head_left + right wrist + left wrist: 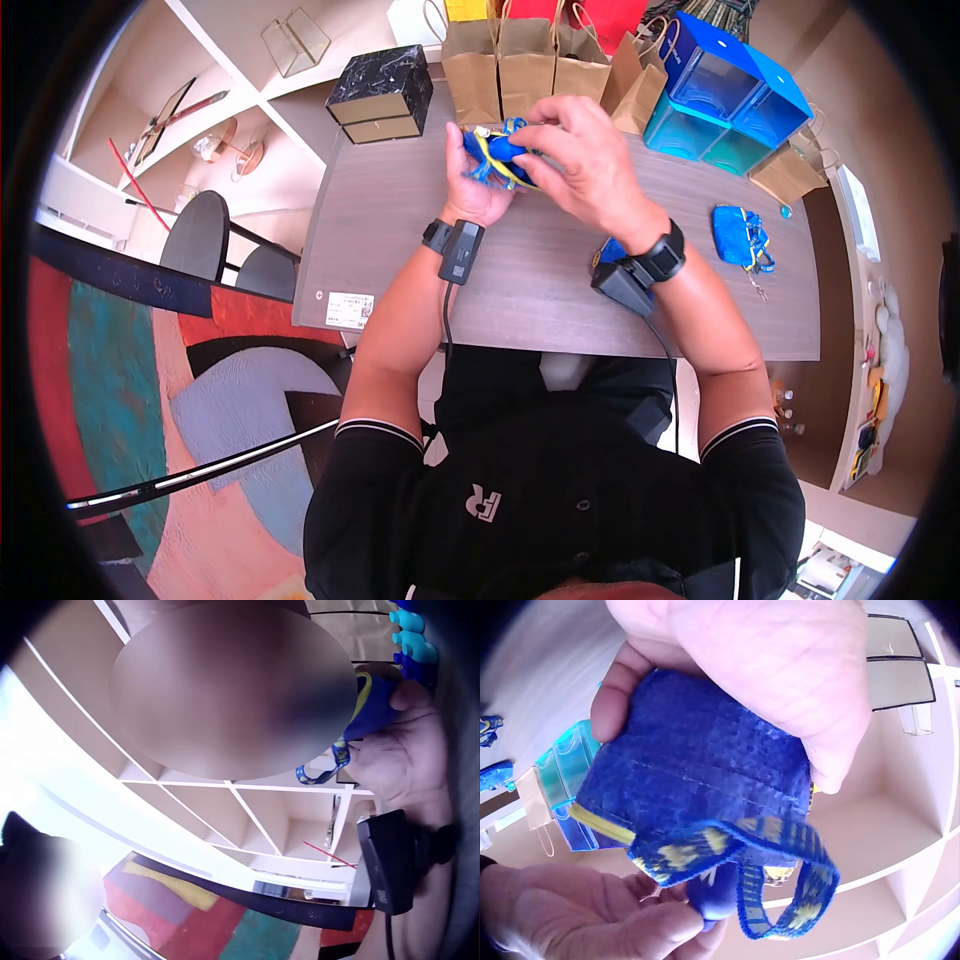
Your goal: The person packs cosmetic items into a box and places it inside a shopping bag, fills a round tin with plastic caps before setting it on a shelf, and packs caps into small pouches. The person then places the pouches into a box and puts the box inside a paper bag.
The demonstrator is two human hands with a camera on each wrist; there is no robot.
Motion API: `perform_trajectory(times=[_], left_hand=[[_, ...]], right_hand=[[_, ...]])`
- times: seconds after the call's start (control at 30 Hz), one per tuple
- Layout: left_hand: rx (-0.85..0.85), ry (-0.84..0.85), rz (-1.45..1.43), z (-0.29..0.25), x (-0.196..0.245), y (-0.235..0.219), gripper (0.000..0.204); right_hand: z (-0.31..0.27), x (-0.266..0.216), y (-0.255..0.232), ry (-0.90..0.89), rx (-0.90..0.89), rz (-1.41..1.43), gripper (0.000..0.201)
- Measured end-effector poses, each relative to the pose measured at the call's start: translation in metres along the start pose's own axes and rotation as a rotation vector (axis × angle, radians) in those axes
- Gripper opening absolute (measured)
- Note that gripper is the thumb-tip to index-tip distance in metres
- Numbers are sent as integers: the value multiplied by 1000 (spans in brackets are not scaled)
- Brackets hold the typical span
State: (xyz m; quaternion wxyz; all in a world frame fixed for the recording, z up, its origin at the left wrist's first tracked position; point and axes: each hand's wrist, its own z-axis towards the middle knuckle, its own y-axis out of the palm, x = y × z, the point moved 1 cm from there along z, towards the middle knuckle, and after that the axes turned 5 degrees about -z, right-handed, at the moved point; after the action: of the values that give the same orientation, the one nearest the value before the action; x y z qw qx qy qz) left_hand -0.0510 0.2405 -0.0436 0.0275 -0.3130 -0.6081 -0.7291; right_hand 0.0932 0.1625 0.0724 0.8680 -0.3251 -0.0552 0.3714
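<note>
A small blue pouch (480, 172) with yellow zipper edging lies in my left hand (482, 203), held over the table. In the left wrist view, the fingers and thumb of the left hand (765, 667) hold the pouch (697, 761) by its sides. A blue and yellow woven strap (821, 877) loops from its zipper end. My right hand (590, 165) pinches a smooth, rounded blue object (714, 896) at that end; I cannot tell its kind. In the right wrist view, a blurred shape covers the right hand's fingers, while the left hand (401, 761) shows behind the pouch (375, 712).
Another blue pouch (738, 235) with keys (758, 288) lies on the table's right side. A blue item (610, 250) is partly hidden under my right wrist. Paper bags (525, 75), a black marbled box (380, 90) and blue and teal bins (725, 95) line the back.
</note>
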Motion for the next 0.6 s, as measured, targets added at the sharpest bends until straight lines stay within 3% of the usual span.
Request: perform_trajectory(times=[0.13, 0.33, 0.43, 0.53, 0.6], left_hand=[[26, -31, -5, -3, -1, 2, 77], [-3, -35, 46, 0, -4, 0, 76], [-3, -45, 21, 0, 0, 1, 76], [-23, -20, -100, 4, 8, -1, 84], [-59, 6, -92, 2, 19, 1, 90]], right_hand=[[3, 1, 15, -41, -24, -137, 30], [7, 4, 27, -40, -55, -193, 23], [9, 7, 32, -44, -156, -233, 15], [14, 21, 24, -73, -24, -45, 12], [12, 46, 11, 97, 57, -7, 14]])
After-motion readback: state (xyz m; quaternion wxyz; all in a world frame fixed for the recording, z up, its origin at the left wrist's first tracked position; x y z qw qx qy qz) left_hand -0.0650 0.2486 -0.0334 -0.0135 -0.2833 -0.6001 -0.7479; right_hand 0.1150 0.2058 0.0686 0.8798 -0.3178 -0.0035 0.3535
